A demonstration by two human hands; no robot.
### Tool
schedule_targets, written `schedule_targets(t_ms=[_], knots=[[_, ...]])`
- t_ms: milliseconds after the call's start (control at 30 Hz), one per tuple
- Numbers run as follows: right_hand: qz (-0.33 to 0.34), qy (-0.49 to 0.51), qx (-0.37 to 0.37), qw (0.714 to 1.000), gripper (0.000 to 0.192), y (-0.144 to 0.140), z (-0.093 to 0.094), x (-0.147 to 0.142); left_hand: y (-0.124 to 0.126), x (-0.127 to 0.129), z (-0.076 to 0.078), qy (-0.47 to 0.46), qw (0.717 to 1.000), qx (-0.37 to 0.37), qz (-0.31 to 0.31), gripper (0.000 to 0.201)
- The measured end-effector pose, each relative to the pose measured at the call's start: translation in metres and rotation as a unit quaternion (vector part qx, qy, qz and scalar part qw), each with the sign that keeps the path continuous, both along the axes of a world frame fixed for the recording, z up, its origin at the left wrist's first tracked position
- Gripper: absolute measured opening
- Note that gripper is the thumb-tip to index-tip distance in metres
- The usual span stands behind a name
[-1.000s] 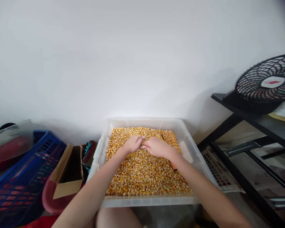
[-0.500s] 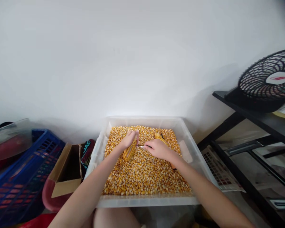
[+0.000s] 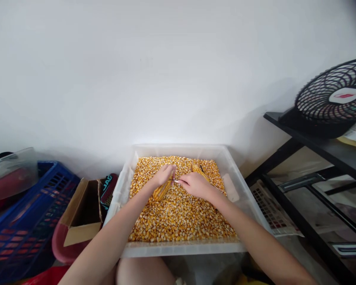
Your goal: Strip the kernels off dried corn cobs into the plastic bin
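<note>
My left hand (image 3: 164, 174) is closed around an ear of corn (image 3: 162, 191), which slants with its lower end toward me. Some rows on the ear look stripped. In my right hand (image 3: 192, 183) is a thin metal tool (image 3: 177, 181) with its tip at the ear's right side; its handle is hidden in my fingers, so its kind does not show. Under both hands lies a deep layer of loose corn kernels (image 3: 184, 221) in a translucent plastic bin (image 3: 184, 250). Another ear of corn (image 3: 198, 169) rests on the kernels, partly behind my right hand.
Left of the bin are an open cardboard box (image 3: 81, 233) in a pink basin (image 3: 59, 245) and a blue basket (image 3: 23, 221). To the right, a black fan (image 3: 341, 95) sits on a black metal rack (image 3: 323, 150). A white wall (image 3: 178, 71) rises behind the bin.
My right hand has shifted slightly left, bringing the metal tool closer in against the ear. My left hand keeps its hold on the ear, and the view has tilted a little.
</note>
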State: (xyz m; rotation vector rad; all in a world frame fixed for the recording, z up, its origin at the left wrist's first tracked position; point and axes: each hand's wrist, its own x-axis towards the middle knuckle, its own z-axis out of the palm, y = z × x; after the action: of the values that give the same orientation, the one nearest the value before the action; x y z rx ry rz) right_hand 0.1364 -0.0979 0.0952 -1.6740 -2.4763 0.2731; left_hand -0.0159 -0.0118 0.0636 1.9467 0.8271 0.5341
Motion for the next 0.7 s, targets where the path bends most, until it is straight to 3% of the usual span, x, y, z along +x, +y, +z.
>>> schedule_targets(t_ms=[100, 233, 400, 533, 700], knots=[[0.008, -0.024, -0.03, 0.999, 0.036, -0.002, 0.006, 0.004, -0.004, 0.006, -0.007, 0.062, 0.998, 0.024, -0.016, 0.041], [0.045, -0.023, -0.076, 0.996, 0.033, -0.002, 0.005, 0.013, -0.016, 0.016, -0.016, 0.133, 0.982, 0.112, -0.073, 0.038], [0.078, -0.003, -0.105, 0.991, 0.029, -0.001, -0.004, 0.018, -0.027, 0.022, -0.018, 0.157, 0.967, 0.167, -0.115, 0.037], [0.069, -0.001, -0.112, 0.991, 0.034, 0.0, -0.003, 0.019, -0.021, 0.017, -0.018, 0.128, 0.984, 0.108, -0.065, 0.041], [0.029, 0.003, -0.067, 0.997, 0.041, 0.0, 0.001, 0.019, -0.002, 0.004, -0.017, -0.008, 0.994, -0.105, 0.0, 0.046]])
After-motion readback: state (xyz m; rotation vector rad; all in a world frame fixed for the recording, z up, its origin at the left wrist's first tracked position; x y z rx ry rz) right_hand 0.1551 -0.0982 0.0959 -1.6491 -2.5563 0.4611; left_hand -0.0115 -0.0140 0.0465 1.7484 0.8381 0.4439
